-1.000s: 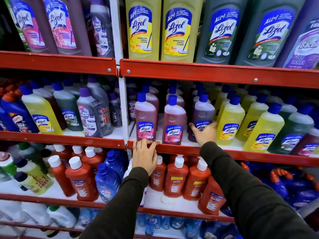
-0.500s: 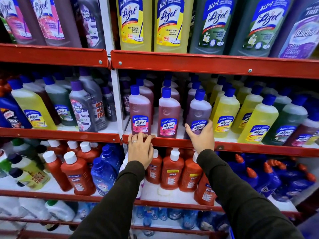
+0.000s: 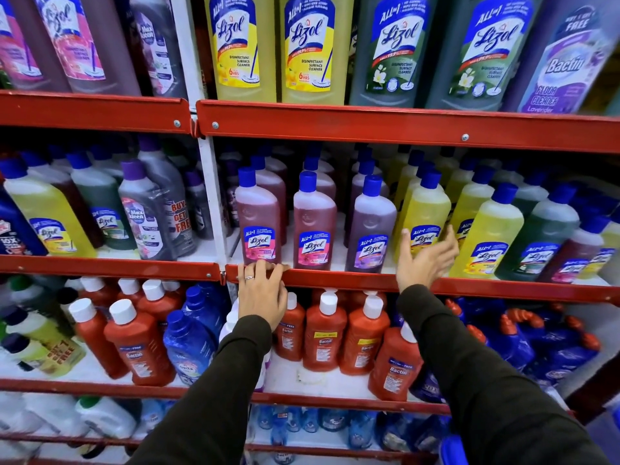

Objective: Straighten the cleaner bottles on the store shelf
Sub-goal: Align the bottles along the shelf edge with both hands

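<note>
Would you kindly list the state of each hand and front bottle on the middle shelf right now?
Left hand: open, fingers resting on the red metal shelf rail, holding nothing.
Right hand: open, spread in front of the yellow Lizol bottle, not gripping.
Two pink Lizol bottles: upright, capped, labels forward.
Purple Lizol bottle: upright, capped, turned slightly left.

We count, middle shelf front row: two pink Lizol bottles, one purple Lizol bottle, three yellow Lizol bottles. Top shelf: two big yellow Lizol bottles, two big green Lizol bottles, one Bactin lavender bottle. Two hands in view. Rows behind (too crowded, dim) we leave uncounted.
</note>
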`<state>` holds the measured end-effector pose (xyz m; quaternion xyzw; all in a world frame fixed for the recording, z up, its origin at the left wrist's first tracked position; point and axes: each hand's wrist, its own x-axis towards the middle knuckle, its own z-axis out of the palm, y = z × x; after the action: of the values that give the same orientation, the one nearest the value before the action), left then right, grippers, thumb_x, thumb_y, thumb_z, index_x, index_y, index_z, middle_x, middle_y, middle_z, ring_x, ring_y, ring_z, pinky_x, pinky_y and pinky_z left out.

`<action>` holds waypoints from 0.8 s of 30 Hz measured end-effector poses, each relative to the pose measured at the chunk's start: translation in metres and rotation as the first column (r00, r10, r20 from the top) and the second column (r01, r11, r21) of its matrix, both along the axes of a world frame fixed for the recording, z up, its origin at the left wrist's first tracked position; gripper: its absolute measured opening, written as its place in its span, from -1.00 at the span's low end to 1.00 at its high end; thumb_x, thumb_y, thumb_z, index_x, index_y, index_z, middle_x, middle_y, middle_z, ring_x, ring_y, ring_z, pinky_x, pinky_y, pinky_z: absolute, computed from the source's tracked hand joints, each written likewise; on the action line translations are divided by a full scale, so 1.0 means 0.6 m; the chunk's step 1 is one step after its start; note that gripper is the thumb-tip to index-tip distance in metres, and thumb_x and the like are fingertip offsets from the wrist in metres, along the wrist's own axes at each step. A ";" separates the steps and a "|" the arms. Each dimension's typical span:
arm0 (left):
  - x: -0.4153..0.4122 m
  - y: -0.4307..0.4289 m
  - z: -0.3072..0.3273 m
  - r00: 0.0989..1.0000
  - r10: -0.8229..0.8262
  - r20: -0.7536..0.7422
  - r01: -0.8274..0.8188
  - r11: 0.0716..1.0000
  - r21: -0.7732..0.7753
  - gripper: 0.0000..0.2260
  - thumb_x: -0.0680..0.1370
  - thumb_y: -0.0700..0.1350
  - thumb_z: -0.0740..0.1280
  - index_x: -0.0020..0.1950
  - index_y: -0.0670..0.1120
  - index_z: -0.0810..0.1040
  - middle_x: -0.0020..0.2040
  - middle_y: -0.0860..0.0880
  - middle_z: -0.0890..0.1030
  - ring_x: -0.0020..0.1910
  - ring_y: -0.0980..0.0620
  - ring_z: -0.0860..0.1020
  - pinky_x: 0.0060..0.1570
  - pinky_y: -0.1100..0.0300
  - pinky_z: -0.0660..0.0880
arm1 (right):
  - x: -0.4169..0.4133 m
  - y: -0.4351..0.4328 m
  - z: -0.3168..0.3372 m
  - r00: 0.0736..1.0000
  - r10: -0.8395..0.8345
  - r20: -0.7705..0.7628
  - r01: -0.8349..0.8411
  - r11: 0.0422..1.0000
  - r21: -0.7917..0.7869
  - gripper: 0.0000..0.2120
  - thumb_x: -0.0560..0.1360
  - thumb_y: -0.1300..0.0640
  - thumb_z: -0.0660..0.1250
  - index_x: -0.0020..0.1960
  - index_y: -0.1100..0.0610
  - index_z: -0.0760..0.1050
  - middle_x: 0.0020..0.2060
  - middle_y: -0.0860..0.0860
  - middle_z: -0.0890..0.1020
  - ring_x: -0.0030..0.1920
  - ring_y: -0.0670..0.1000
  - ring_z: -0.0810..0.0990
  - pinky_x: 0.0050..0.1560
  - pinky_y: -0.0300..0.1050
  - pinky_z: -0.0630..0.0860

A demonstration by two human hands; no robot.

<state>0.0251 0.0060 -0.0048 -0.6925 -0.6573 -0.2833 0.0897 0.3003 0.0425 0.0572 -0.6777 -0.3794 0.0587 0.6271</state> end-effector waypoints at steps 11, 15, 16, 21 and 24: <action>0.005 -0.002 0.003 0.999 0.019 0.030 -0.019 1.000 -0.008 -0.70 0.50 -0.14 0.41 0.22 -0.11 0.51 0.11 -0.22 0.56 0.20 -0.28 0.49 0.29 -0.31 0.43 | 0.075 0.063 0.019 0.984 0.173 -0.043 -0.178 0.944 -0.276 0.01 0.41 -0.06 0.62 0.60 0.31 0.14 0.51 0.29 0.41 0.52 0.30 0.42 0.50 0.21 0.43; 0.008 -0.003 0.003 0.999 0.027 0.044 -0.027 1.000 -0.006 -0.71 0.49 -0.15 0.41 0.20 -0.13 0.52 0.10 -0.23 0.56 0.18 -0.29 0.49 0.27 -0.31 0.45 | 0.077 0.031 0.005 0.987 0.161 0.020 -0.152 0.963 -0.220 -0.11 0.39 -0.13 0.61 0.48 0.31 0.30 0.35 0.27 0.54 0.37 0.28 0.55 0.35 0.14 0.54; 0.008 -0.003 0.003 0.998 0.027 0.048 -0.027 1.000 -0.006 -0.71 0.50 -0.15 0.40 0.20 -0.13 0.52 0.09 -0.23 0.55 0.18 -0.29 0.48 0.26 -0.31 0.46 | 0.077 0.023 0.002 0.987 0.160 0.022 -0.151 0.965 -0.213 -0.13 0.38 -0.15 0.60 0.45 0.31 0.32 0.32 0.26 0.55 0.34 0.27 0.56 0.32 0.13 0.54; 0.012 -0.007 0.006 0.997 0.027 0.072 -0.027 1.000 0.007 -0.71 0.48 -0.18 0.42 0.18 -0.16 0.53 0.05 -0.23 0.54 0.14 -0.29 0.48 0.24 -0.30 0.47 | 0.074 -0.006 -0.005 0.983 0.183 0.008 -0.179 0.970 -0.165 0.02 0.24 -0.44 0.44 0.43 0.23 0.31 0.28 0.21 0.58 0.29 0.25 0.60 0.32 0.23 0.59; 0.015 -0.008 0.008 0.995 0.037 0.089 -0.038 0.999 -0.001 -0.70 0.49 -0.16 0.42 0.20 -0.17 0.53 0.07 -0.24 0.54 0.17 -0.29 0.47 0.25 -0.29 0.47 | 0.079 -0.012 -0.005 0.976 0.217 0.018 -0.210 0.961 -0.183 0.05 0.22 -0.47 0.40 0.44 0.22 0.30 0.29 0.20 0.57 0.30 0.24 0.59 0.32 0.23 0.59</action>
<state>0.0343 0.0014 0.0003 -0.6667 -0.6735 -0.3125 0.0657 0.3478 0.0354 0.0540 -0.6876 -0.4553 0.1470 0.5461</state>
